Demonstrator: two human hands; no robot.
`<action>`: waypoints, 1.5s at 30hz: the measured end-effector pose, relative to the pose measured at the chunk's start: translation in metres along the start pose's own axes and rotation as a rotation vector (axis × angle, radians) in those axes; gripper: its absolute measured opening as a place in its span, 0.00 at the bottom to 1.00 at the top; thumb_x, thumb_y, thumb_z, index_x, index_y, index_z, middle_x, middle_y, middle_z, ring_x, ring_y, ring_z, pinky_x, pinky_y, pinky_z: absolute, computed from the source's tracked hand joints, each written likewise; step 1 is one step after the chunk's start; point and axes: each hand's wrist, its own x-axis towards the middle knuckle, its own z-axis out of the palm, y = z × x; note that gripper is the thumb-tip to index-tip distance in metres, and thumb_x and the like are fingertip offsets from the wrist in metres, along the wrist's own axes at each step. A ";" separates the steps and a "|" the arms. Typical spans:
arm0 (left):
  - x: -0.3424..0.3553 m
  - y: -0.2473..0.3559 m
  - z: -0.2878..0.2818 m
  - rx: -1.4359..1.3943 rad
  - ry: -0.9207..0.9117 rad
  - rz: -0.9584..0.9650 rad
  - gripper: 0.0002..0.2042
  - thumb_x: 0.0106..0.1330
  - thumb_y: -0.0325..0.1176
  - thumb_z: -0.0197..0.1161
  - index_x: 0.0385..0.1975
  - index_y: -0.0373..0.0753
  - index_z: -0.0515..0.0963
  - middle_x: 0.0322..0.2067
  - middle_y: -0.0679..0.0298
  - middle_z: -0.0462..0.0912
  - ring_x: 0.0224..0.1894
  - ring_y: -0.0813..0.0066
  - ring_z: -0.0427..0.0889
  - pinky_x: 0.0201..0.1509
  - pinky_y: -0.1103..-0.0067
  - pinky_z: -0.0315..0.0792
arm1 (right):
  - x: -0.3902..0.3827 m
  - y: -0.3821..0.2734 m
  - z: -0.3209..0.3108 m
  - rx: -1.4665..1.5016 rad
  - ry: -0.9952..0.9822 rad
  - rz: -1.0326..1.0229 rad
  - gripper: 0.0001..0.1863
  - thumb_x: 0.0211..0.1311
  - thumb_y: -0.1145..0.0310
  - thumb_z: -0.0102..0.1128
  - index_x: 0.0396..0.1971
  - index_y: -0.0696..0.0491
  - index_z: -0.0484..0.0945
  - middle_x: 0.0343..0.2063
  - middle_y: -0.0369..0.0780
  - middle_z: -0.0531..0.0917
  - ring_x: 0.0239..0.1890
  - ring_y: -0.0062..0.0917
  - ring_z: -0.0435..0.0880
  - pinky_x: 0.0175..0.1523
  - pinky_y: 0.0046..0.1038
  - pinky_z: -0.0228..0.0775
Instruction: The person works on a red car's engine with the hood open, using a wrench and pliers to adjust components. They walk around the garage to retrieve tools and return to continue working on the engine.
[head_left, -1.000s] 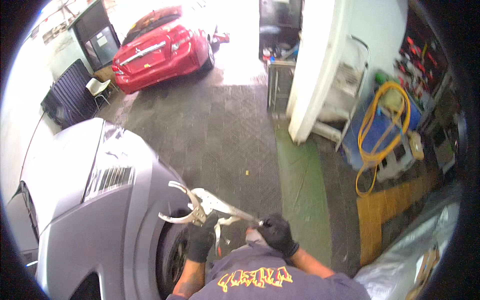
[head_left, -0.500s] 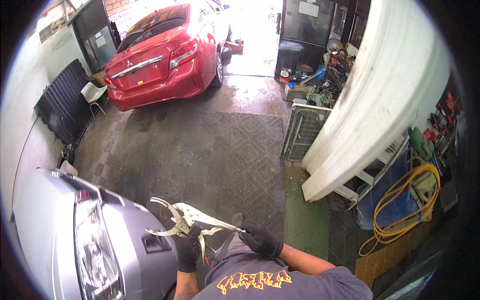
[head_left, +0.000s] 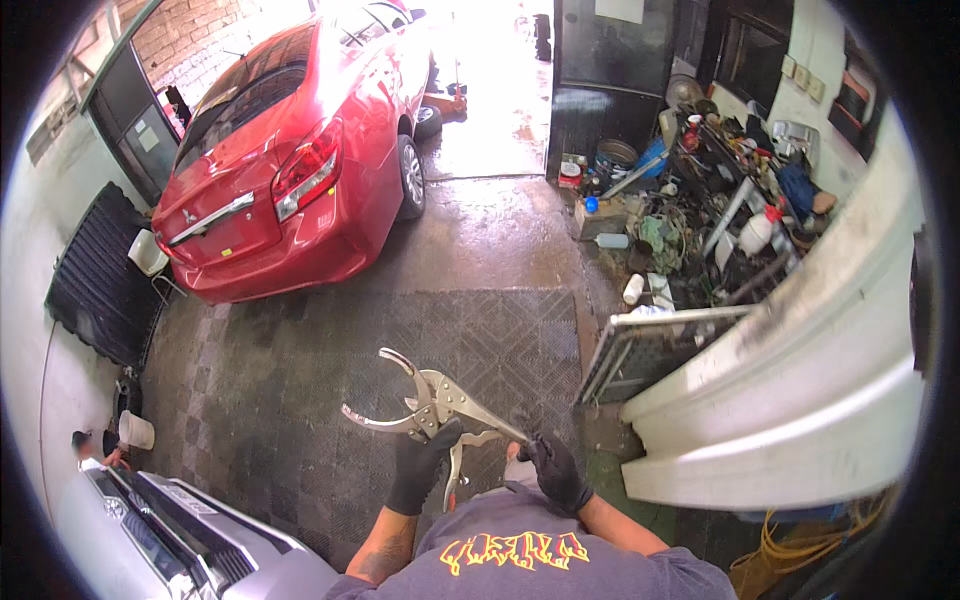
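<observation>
A large pair of silver locking pliers [head_left: 462,402] with two long curved jaws is held up in front of my body. My left hand [head_left: 425,470], in a black glove, is wrapped around the pliers just behind the jaws. The jaws point left and stand apart with nothing between them. My right hand [head_left: 556,472], also gloved in black, grips the far end of the upper handle. The lower handle hangs down past my left hand, with an orange-red spot near its tip.
A red car [head_left: 270,190] stands ahead on the left. A silver car's front [head_left: 190,545] is close at my lower left, with a small, partly hidden person [head_left: 88,455] and a white bucket [head_left: 136,430] beyond. Cluttered tools and a metal-framed panel [head_left: 660,322] line the right, beside a white pillar [head_left: 790,370].
My view has shifted forward, so the red car looks nearer and the silver car has slid to the lower left. Both hands still hold the pliers, now farther right in the picture.
</observation>
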 end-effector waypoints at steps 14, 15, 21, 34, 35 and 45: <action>0.445 0.075 0.049 -0.077 0.248 0.123 0.08 0.70 0.27 0.65 0.45 0.36 0.79 0.36 0.68 0.83 0.38 0.81 0.81 0.39 0.81 0.75 | 0.495 0.152 -0.015 1.921 -0.484 0.993 0.26 0.78 0.43 0.40 0.29 0.49 0.70 0.17 0.30 0.63 0.20 0.24 0.68 0.34 0.33 0.70; 0.479 0.079 0.045 -0.049 0.240 0.146 0.08 0.70 0.28 0.65 0.45 0.36 0.79 0.37 0.68 0.83 0.38 0.80 0.81 0.39 0.81 0.75 | 0.530 0.162 -0.012 1.676 -0.437 0.987 0.26 0.78 0.43 0.39 0.31 0.50 0.72 0.18 0.31 0.65 0.21 0.24 0.69 0.34 0.33 0.71; 0.692 0.107 0.051 -0.090 0.237 0.140 0.07 0.70 0.29 0.64 0.42 0.34 0.81 0.37 0.65 0.85 0.40 0.78 0.83 0.43 0.77 0.76 | 0.714 0.217 -0.027 0.600 -0.282 0.373 0.14 0.77 0.61 0.51 0.43 0.58 0.75 0.26 0.36 0.79 0.28 0.20 0.78 0.35 0.26 0.73; 1.138 0.194 0.180 -0.046 0.111 -0.107 0.07 0.70 0.26 0.64 0.45 0.37 0.77 0.33 0.67 0.82 0.31 0.80 0.80 0.33 0.80 0.75 | 1.092 0.419 -0.077 1.053 -0.041 0.778 0.14 0.74 0.57 0.54 0.36 0.52 0.79 0.23 0.34 0.74 0.25 0.23 0.73 0.34 0.29 0.70; 1.174 0.195 0.191 -0.074 0.103 -0.054 0.08 0.69 0.27 0.66 0.45 0.36 0.78 0.34 0.67 0.83 0.33 0.81 0.81 0.36 0.80 0.75 | 1.125 0.436 -0.082 1.388 -0.063 0.940 0.16 0.76 0.53 0.51 0.34 0.50 0.78 0.22 0.34 0.74 0.23 0.23 0.72 0.33 0.31 0.70; 1.508 0.228 0.234 -0.160 0.224 0.087 0.09 0.68 0.29 0.68 0.45 0.34 0.79 0.38 0.68 0.82 0.38 0.81 0.79 0.40 0.79 0.74 | 1.484 0.565 -0.137 0.139 -0.154 0.138 0.12 0.66 0.61 0.65 0.33 0.55 0.80 0.25 0.41 0.78 0.26 0.29 0.78 0.34 0.31 0.71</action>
